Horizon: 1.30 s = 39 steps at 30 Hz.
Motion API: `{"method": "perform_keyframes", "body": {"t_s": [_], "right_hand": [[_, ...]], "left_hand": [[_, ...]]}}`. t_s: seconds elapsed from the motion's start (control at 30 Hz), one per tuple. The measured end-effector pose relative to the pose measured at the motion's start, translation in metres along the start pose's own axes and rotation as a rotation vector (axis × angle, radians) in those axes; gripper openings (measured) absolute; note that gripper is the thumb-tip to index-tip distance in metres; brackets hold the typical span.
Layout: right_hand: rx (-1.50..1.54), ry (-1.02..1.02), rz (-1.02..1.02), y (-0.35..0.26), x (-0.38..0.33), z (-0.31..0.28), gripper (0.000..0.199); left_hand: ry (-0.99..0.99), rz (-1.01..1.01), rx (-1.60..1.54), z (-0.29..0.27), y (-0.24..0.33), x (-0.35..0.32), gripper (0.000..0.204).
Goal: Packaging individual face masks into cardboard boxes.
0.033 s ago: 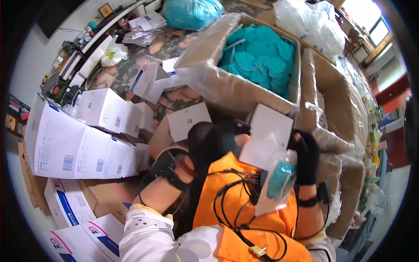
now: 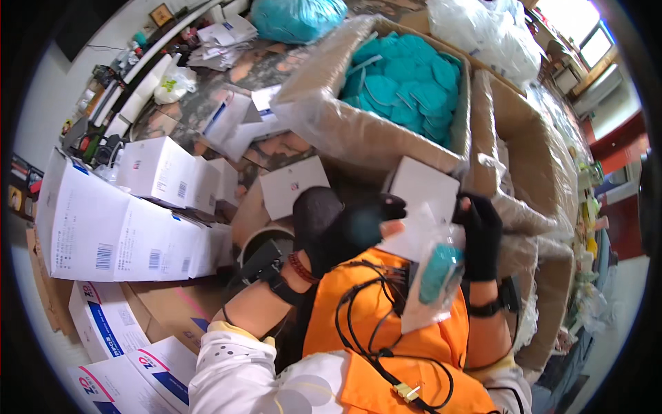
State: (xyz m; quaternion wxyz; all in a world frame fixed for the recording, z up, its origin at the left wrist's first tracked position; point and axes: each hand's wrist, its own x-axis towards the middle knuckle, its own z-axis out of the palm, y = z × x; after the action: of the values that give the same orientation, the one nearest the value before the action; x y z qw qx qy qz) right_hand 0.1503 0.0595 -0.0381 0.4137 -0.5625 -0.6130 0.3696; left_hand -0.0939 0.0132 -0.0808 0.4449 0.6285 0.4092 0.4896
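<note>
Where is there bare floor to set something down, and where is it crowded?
Patterned floor shows between the paper stack and the carton of teal pieces, and, smaller, between the white plastic bag and white boxes. It's crowded at left, with boxes, and between the left hand and right hand.

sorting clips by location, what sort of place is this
Probably a home-like room used for packing or storage: a large brown cardboard carton holding rounded teal pieces, a row of white rectangular cardboard boxes and a small gold-edged square frame.
</note>
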Motion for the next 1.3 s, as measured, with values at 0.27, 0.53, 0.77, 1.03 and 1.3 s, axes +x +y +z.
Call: {"method": "perform_keyframes", "body": {"t_s": [0.27,0.53,0.77,1.03,1.3], "right_hand": [[0.306,0.127,-0.082,-0.013,0.009,-0.014,0.036],[-0.287,0.002,0.04,0.019,-0.047,-0.05,0.046],[0.541,0.402,0.165,0.041,-0.045,-0.057,0.056],[0.013,0.342,0.053,0.056,-0.059,-0.054,0.041],[-0.092,0.189,0.044,0.024,-0.063,-0.026,0.04]], "left_hand": [[-0.065,-0.388,-0.629,0.071,-0.01,-0.009,0.033],[-0.05,-0.262,-0.242,0.075,0.013,0.009,0.031],[0.154,-0.1,-0.052,0.107,0.012,0.0,0.023],[0.054,-0.318,-0.635,0.13,-0.014,0.004,0.029],[0.041,-0.587,-1.526,0.107,-0.019,0.009,0.026]]}}
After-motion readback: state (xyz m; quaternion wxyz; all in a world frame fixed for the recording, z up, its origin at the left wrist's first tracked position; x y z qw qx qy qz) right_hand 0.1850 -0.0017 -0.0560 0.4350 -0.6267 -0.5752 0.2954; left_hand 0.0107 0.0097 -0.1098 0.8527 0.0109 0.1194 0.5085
